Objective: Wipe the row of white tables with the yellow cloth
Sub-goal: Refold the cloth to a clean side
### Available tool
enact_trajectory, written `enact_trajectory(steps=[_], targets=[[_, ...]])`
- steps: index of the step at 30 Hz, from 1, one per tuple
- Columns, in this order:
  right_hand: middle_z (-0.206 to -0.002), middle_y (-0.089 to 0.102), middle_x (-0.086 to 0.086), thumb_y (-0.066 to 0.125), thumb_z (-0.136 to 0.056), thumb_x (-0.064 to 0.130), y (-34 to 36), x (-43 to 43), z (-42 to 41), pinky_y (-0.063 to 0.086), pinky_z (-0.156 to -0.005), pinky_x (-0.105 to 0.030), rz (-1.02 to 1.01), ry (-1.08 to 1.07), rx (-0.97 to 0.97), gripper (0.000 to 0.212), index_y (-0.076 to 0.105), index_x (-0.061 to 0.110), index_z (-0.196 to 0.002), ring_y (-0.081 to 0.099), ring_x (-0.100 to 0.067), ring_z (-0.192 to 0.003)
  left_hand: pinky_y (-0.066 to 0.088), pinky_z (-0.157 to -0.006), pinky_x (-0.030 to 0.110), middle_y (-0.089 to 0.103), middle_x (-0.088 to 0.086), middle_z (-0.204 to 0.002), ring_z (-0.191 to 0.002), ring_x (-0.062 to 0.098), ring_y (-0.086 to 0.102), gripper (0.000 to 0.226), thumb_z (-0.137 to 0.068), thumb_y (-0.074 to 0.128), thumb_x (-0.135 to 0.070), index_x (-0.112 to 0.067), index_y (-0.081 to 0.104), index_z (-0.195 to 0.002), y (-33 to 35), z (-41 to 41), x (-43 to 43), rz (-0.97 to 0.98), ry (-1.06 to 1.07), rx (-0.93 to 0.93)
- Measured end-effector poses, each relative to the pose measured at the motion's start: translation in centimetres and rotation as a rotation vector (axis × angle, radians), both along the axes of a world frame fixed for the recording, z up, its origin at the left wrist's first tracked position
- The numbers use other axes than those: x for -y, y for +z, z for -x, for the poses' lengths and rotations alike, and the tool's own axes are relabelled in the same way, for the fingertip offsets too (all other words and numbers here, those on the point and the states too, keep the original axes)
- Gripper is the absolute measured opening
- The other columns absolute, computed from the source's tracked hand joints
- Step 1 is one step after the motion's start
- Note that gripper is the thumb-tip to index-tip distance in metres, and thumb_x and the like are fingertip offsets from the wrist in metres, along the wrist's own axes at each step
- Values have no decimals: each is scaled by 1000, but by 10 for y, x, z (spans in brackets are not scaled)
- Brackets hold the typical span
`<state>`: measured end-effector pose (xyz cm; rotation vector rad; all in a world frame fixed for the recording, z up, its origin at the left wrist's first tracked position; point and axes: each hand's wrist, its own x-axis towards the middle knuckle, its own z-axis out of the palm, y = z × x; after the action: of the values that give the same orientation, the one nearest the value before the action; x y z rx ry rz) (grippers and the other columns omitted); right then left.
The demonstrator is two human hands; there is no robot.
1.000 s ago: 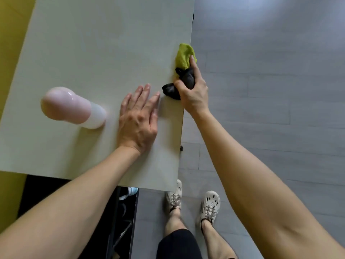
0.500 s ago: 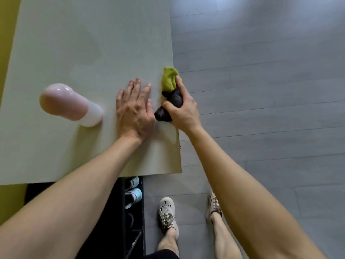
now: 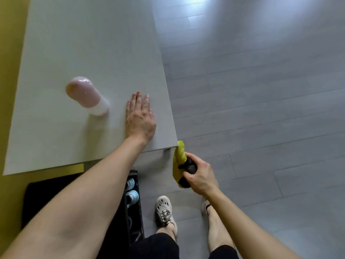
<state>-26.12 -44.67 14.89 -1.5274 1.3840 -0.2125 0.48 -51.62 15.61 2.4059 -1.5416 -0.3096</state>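
A white table [image 3: 89, 43] fills the upper left of the head view. My left hand [image 3: 140, 118] rests flat on it near its right front corner, fingers straight. My right hand [image 3: 199, 174] grips a bunched yellow cloth [image 3: 178, 159] that has a dark part in the fist. The cloth hangs off the table, just below and right of the front corner, its top tip touching the corner edge.
A pink and white rounded lamp-like object [image 3: 86, 96] stands on the table left of my left hand. A black shoe rack [image 3: 130, 193] with shoes sits under the table front. A yellow wall [image 3: 9, 53] lies on the left, grey plank floor [image 3: 261, 109] on the right, and my feet below.
My right hand has dragged the cloth along the table's right edge toward me and off the front corner. My left hand stayed flat on the table.
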Motion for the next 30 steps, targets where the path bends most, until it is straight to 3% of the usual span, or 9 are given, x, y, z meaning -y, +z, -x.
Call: enact_trajectory(steps=[4, 8, 10, 12, 15, 18, 22, 26, 30], targets=[[-107, 75, 20, 76, -69, 31, 22, -18, 41, 61, -93, -35, -84, -30, -131, 60, 67, 49, -125, 72, -10, -102, 10, -138, 42, 29, 12, -178, -168, 26, 20, 57, -110, 52, -28, -14, 44, -165, 26, 28, -61, -95, -81, -171], [-106, 71, 12, 78, -66, 38, 80, -9, 27, 60, -89, -38, -56, -30, -72, 54, 62, 35, -117, 71, -20, -102, 46, -117, 37, 72, 3, -141, -138, 23, 63, 31, -105, 62, -29, -22, 74, -133, 56, 38, -128, -45, -103, -436], [-104, 73, 6, 77, -64, 41, 113, -3, 9, 63, -93, -43, -50, 52, 0, 51, 66, 35, -113, 72, -20, -99, 51, -113, 37, 75, -7, -135, -130, 15, 68, 40, -98, 66, -43, -30, 73, -135, 70, 35, -156, -46, -39, -576], [-104, 75, -1, 79, -68, 36, 142, -1, -16, 64, -95, -46, -73, 169, 85, 45, 72, 33, -112, 74, -22, -99, 48, -118, 37, 69, -12, -145, -138, 6, 61, 64, -89, 74, -56, -35, 62, -149, 88, 25, -175, -42, 44, -914], [-104, 75, -11, 80, -72, 32, 178, 1, -58, 63, -93, -46, -86, 333, 156, 39, 77, 25, -110, 74, -26, -99, 50, -119, 32, 70, -3, -147, -143, 10, 60, 58, -99, 82, -26, -20, 60, -152, 116, 3, -189, 46, 94, -1334], [-104, 76, -4, 78, -75, 29, 202, 4, -94, 65, -94, -43, -64, 468, 164, 39, 77, 28, -114, 75, -22, -101, 58, -108, 32, 80, 5, -126, -128, 20, 71, 31, -102, 75, -8, -9, 70, -133, 137, -20, -202, 213, 124, -1256], [-129, 67, 15, 82, -80, 54, 218, 6, -134, 54, -103, -23, 124, 680, 121, 58, 69, 38, -134, 66, -4, -119, 63, -80, 34, 75, -6, -88, -84, 9, 73, 21, -89, 79, -41, -27, 72, -104, 172, -38, -217, 323, 123, -893], [-124, 70, 11, 80, -98, 37, 221, 4, -175, 54, -87, -15, 527, 821, 200, 22, 80, 24, -115, 67, -4, -103, 55, -76, 24, 68, -15, -93, -88, 6, 68, 17, -93, 76, -33, -36, 67, -107, 191, -52, -231, 381, 139, -477], [-102, 67, 16, 77, -102, 20, 227, 14, -218, 50, -77, -19, 686, 931, 307, 14, 83, 22, -114, 62, -5, -85, 59, -79, 19, 67, -16, -106, -94, 2, 67, 38, -92, 84, -41, -43, 65, -124, 201, -74, -250, 354, 256, -485]])
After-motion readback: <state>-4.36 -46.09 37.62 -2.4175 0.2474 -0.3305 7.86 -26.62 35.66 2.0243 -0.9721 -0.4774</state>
